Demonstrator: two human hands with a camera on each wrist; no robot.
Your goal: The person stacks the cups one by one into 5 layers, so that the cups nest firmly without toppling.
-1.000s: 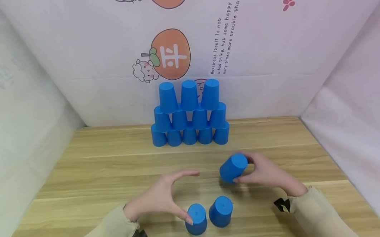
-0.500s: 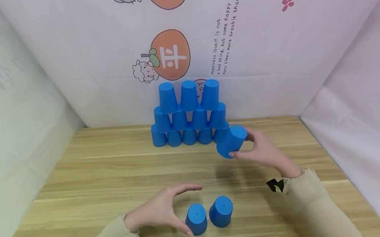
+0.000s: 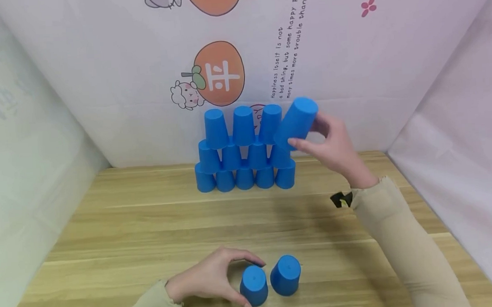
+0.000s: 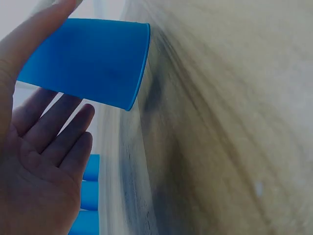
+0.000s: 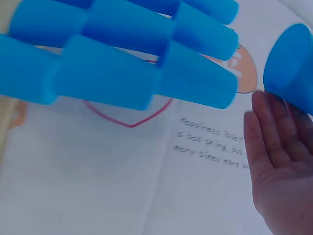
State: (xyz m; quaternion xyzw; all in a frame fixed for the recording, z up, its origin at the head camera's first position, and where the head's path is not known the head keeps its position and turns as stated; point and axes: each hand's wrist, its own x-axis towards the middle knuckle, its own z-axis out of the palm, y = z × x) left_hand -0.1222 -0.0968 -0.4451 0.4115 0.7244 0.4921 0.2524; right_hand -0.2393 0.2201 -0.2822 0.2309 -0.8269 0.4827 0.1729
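My right hand (image 3: 333,142) pinches a tilted blue cup (image 3: 296,123) between thumb and fingers, held up at the right end of the stack's top row. In the right wrist view this cup (image 5: 291,63) shows its open mouth beside the stack. Upside-down blue cups form a three-row stack (image 3: 244,156) by the back wall. My left hand (image 3: 212,276) is spread around a nearer upside-down cup (image 3: 254,285), thumb in front and fingers behind. In the left wrist view its fingers (image 4: 63,127) are fairly straight beside that cup (image 4: 93,61). Another upside-down cup (image 3: 286,275) stands just right of it.
The wooden table (image 3: 149,223) runs back to a printed white cloth wall (image 3: 328,56). White cloth sides close it in at left (image 3: 32,137) and right (image 3: 449,129). The stack stands close to the back wall.
My right hand has raised its cup from low over the table, forward and up to the stack's top row. My left hand has moved slightly nearer and closer around the left near cup.
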